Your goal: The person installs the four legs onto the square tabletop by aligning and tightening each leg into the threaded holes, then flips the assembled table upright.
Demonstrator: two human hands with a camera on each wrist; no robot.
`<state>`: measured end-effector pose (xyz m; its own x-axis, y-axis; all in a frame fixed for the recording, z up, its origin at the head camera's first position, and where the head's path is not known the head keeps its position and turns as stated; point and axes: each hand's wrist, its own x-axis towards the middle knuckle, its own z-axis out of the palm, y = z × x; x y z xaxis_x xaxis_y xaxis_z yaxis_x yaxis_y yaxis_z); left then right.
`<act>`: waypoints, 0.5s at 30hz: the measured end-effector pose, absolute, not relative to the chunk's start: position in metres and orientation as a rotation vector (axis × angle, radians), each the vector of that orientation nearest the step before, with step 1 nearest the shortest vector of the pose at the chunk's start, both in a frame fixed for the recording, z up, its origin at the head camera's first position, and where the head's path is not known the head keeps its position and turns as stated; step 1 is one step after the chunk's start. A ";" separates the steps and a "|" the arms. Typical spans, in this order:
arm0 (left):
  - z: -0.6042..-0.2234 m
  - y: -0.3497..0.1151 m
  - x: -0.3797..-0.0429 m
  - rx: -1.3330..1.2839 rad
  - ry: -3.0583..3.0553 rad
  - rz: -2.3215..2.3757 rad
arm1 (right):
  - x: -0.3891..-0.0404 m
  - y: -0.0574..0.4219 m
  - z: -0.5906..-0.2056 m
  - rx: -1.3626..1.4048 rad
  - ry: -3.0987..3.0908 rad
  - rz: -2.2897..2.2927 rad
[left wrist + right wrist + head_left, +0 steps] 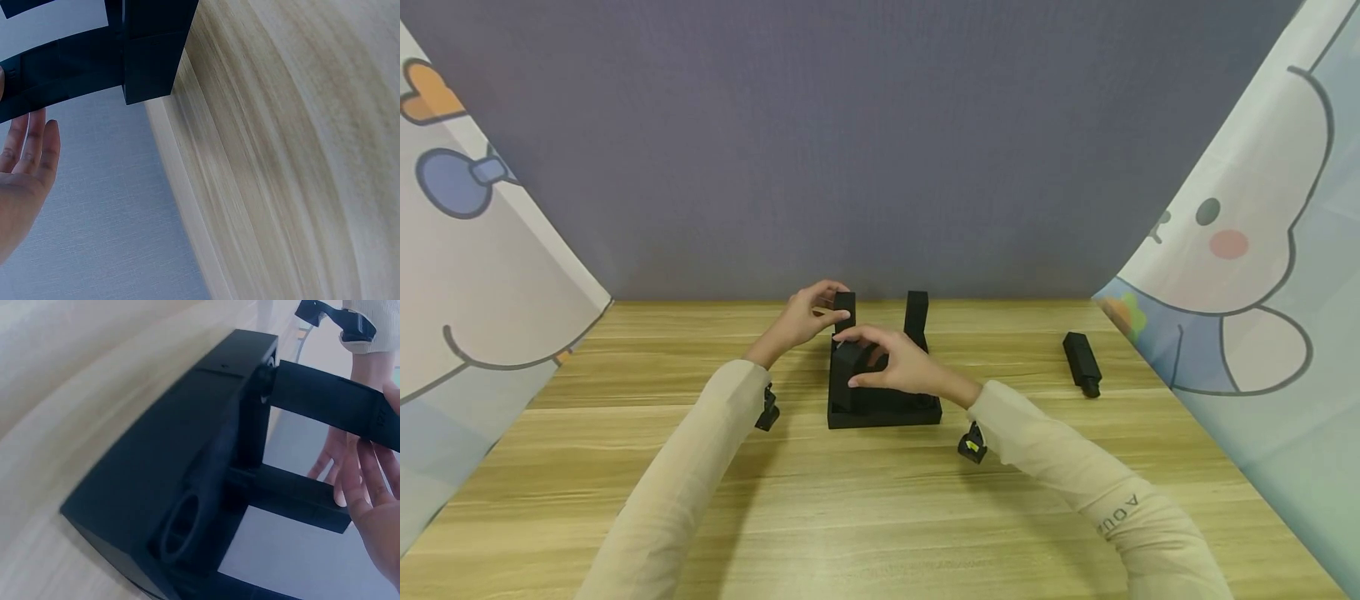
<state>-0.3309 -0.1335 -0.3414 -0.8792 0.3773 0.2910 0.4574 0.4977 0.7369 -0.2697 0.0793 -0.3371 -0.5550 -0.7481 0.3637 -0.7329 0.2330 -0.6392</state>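
A black square base (887, 419) lies on the table with black posts standing up from its corners. My left hand (805, 317) holds the far-left post (846, 302) between thumb and fingers. With thumb and fingers on either side, my right hand (901, 363) grips the near-left post (844, 382). The right wrist view shows this near-left post (325, 400) rising from its corner, with the far-left post (300, 494) and left fingers (334, 459) beyond. The far-right post (916, 315) stands untouched. A round socket (169, 534) shows at the near-right corner.
A loose black post (1081, 358) with a narrower round end lies on the wooden table (880, 517) to the right. A grey panel (865, 150) rises behind the table, with cartoon-printed cloths (1262, 250) at both sides. Black wrist cameras (972, 446) hang below the sleeves.
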 end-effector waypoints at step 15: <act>-0.333 -0.131 -0.322 -0.732 -2.649 -1.348 | -0.271 0.079 -0.330 -1.472 2.475 -1.170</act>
<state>-0.3218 -0.1308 -0.3334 -0.8825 0.3779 0.2798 0.4487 0.4984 0.7418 -0.2708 0.0788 -0.3298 -0.5508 -0.7666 0.3301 -0.7417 0.2681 -0.6149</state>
